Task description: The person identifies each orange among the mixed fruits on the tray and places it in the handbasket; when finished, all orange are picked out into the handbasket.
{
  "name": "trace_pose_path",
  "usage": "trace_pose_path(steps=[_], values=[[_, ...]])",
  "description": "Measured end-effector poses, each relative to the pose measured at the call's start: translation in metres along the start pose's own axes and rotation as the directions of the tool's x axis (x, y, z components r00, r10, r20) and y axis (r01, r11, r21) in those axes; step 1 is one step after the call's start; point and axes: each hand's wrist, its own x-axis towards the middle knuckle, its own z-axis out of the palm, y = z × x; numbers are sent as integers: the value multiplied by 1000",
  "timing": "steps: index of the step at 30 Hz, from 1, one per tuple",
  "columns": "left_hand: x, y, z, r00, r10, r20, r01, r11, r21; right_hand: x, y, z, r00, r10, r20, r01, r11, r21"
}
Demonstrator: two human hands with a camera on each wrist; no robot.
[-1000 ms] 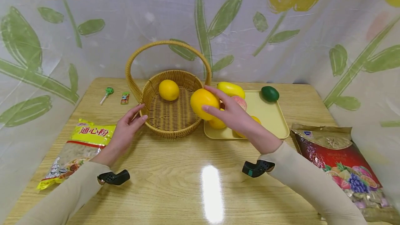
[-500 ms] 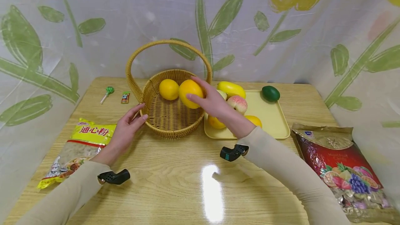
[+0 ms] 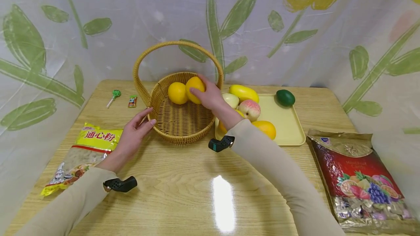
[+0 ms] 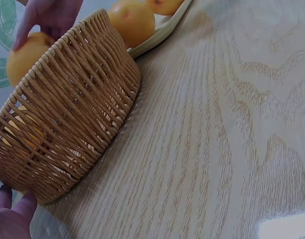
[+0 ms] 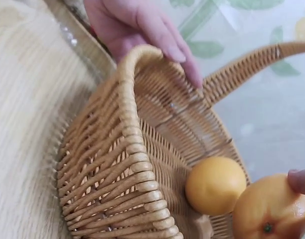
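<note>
While the right hand (image 3: 210, 95) reaches over the near-right rim of the wicker basket (image 3: 178, 136), its fingers (image 3: 196, 91) are curled round an orange (image 3: 194, 87), which it holds inside the basket, low over the woven floor. This orange sits just beside a second orange (image 3: 177, 93) resting in the basket, and the two look to be touching or nearly so. In the right wrist view the held orange (image 5: 264, 211) shows its stem end, with one fingertip (image 5: 301, 180) on its upper side, and the resting orange (image 5: 215, 185) lies against the far wall. Open woven floor shows in the near and left part of the basket.

Against the basket's left rim lies the left hand (image 3: 131, 139), fingers (image 3: 142, 117) straight and slightly apart, their tips touching the outer weave. The tall hoop handle (image 3: 177, 44) arches over the basket from left to right, and the right hand is under it.

Just right of the basket, almost edge to edge with it, is a yellow tray (image 3: 285, 134) carrying a mango (image 3: 243, 93), a peach (image 3: 250, 109), a pale fruit (image 3: 231, 99) and another orange (image 3: 265, 128); an avocado (image 3: 285, 97) lies at the tray's far corner. On the bench (image 3: 183, 192), a pasta packet (image 3: 82, 156) lies near the left edge, a red sweets bag (image 3: 357, 177) near the right edge, and a lollipop (image 3: 113, 97) and a small wrapped sweet (image 3: 132, 101) lie at the far left.
</note>
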Motion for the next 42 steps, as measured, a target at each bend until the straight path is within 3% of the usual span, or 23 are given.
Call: trace_pose_path(steps=[6,19,30,42], values=[[0,0,-2,1000,3,4,-3,1000,19,13,5,10,998,55,-16,-54,998,37],[-1,-2,-5,1000,0,6,0,1000,7,27,8,23,996,91,-12,-90,993,72],[-2,0,-2,1000,11,15,-11,1000,-2,37,10,28,985,163,49,-166,983,76],[-1,0,-4,1000,7,8,-8,1000,10,39,10,26,991,97,87,-87,991,-104]])
